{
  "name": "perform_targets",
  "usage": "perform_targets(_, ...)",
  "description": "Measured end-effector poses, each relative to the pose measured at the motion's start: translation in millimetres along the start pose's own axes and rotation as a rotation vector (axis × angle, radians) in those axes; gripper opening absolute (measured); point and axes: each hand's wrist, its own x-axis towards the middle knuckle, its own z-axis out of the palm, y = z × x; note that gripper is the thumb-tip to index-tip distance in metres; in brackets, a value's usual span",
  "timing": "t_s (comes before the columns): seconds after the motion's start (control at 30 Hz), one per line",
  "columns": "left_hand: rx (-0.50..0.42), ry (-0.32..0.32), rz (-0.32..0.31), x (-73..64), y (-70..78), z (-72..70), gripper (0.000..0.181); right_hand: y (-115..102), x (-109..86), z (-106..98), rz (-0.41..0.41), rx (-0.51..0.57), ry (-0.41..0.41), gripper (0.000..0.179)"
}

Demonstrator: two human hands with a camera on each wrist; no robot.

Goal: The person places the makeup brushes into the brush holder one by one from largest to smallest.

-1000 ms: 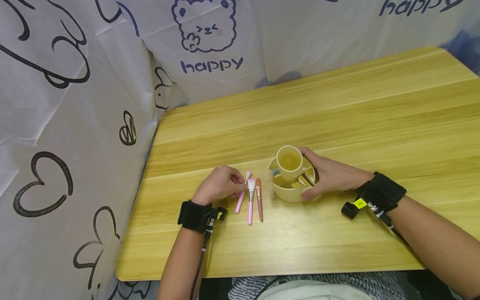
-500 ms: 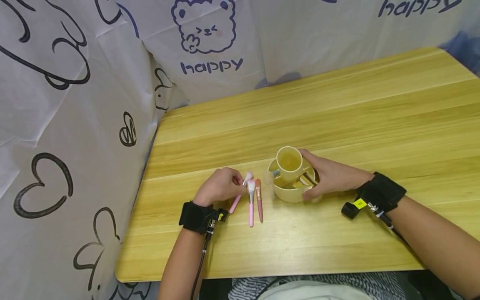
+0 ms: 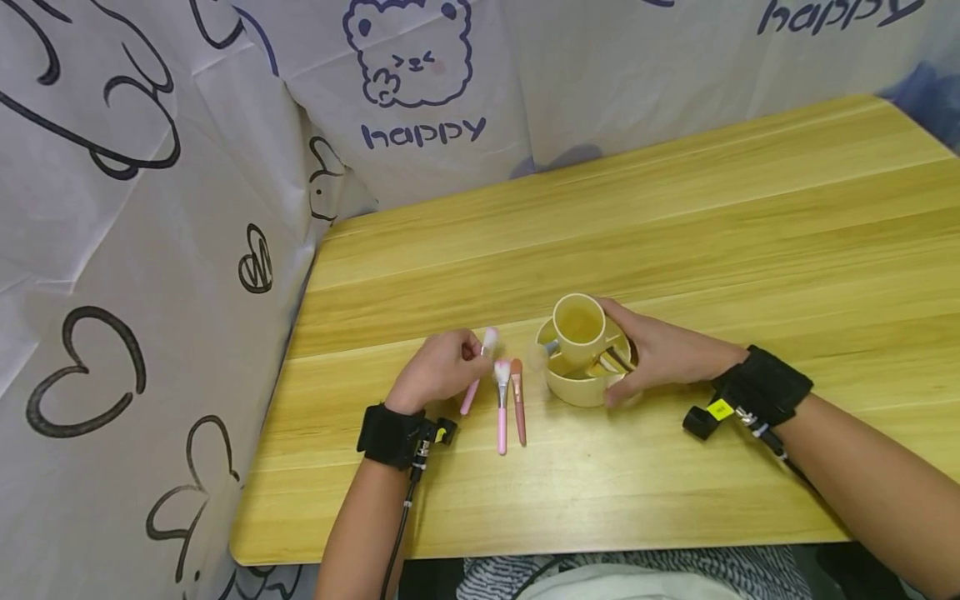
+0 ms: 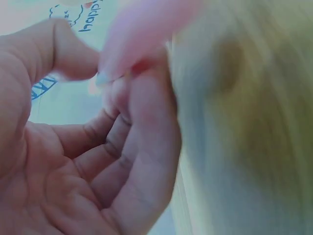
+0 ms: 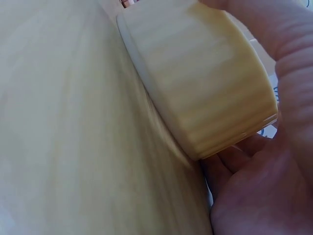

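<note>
My left hand (image 3: 444, 368) pinches a pink makeup brush (image 3: 490, 340) between thumb and fingers, its pale bristles pointing away from me. In the left wrist view the brush's pink handle (image 4: 142, 34) is blurred near the fingertips. Two more makeup brushes lie just right of that hand: a pink one with white bristles (image 3: 502, 408) and a darker pink one with brown bristles (image 3: 518, 404). My right hand (image 3: 660, 348) grips the side of a cream bowl (image 3: 577, 392), which the right wrist view shows with ribbed walls. Inside the bowl sits a cream mug (image 3: 579, 321).
Beside the mug, the bowl also holds a dark-and-gold slim item (image 3: 617, 360) and a brush with a grey ferrule (image 3: 552, 346) sticking out left. The wooden table (image 3: 712, 250) meets white printed cloth (image 3: 442, 167) at the back and left.
The left hand has picked up the leftmost pink brush and shifted it slightly up and left. The right hand stays on the bowl.
</note>
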Motion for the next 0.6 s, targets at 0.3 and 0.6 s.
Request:
perform_targets(0.3,-0.062,0.035,0.039,0.2,0.7,1.6,0.018,0.2,-0.9,-0.2,0.011,-0.015,-0.004,0.109)
perform_targets(0.6,-0.068,0.112,0.059,3.1,1.3,3.1,0.02,1.7,-3.2,-1.8,-0.003,-0.039,-0.002,0.108)
